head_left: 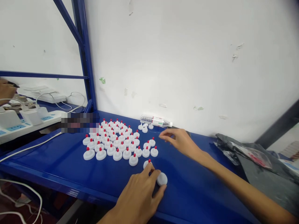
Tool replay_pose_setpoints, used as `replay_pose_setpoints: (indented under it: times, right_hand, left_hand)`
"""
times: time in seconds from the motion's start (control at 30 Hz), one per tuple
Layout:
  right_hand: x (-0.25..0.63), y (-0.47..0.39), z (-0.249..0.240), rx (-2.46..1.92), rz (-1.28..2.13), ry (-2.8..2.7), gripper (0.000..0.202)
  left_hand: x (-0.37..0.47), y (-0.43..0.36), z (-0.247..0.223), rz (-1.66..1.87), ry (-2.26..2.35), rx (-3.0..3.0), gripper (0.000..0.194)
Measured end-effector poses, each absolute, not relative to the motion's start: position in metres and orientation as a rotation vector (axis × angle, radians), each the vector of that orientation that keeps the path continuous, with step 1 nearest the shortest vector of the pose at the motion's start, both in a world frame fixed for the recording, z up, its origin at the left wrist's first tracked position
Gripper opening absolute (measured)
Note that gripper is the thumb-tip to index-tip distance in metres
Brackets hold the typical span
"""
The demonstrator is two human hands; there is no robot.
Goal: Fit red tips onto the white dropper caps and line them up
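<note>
My left hand [141,191] is low at the front of the blue table, its thumb and fingers closed around a white round nozzle cap [162,179] tipped on its side. Just beyond its fingertips is another white cap with a red tip [146,165], partly hidden by them. My right hand [178,140] hovers over the table, thumb and fingertips pinched together; anything between them is too small to make out. Left of it stand several white nozzle caps with red tips [145,152], beside a large group of the same caps [117,155].
A clear plastic bottle [156,121] lies against the wall, with a few white caps without red tips [144,129] before it. Grey plastic bags [252,158] lie at right. A power strip [52,115], white cables and another person's hand [7,90] are at left, past the blue post [87,56].
</note>
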State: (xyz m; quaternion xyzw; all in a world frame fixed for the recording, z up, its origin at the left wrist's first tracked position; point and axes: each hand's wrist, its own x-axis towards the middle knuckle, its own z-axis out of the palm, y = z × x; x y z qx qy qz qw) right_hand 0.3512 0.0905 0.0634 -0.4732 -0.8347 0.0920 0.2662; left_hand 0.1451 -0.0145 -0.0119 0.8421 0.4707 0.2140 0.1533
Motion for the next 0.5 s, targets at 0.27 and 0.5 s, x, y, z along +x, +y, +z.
replay_pose_setpoints:
  times: [0.27, 0.5]
  right_hand:
    - [0.35, -0.008, 0.06, -1.171, 0.428, -2.471, 0.026]
    - [0.336, -0.017, 0.037, -1.239, 0.447, -2.464, 0.028]
  left_hand:
    - [0.144, -0.012, -0.016, 0.628, 1.338, 2.446, 0.025]
    - [0.145, -0.013, -0.018, 0.639, 1.337, 2.396, 0.023]
